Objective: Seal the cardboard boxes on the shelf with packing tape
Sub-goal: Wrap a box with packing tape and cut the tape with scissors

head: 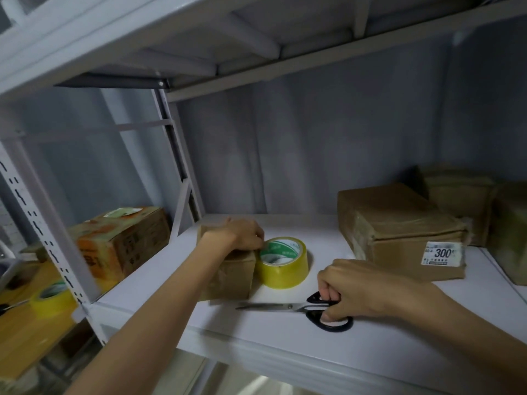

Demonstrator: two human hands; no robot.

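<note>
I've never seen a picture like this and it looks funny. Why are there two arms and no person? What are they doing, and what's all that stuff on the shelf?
The camera sits on the person's head and looks down, so you see only their arms. It is one picture, taken from there. The left hand rests on top of a small cardboard box, with its fingertips at the edge of the roll of yellow packing tape beside it. The right hand grips the black handles of the scissors, which lie on the white shelf. To the right lies a bigger cardboard box with a white label, with more boxes behind it. The job is taping the boxes shut.
</note>
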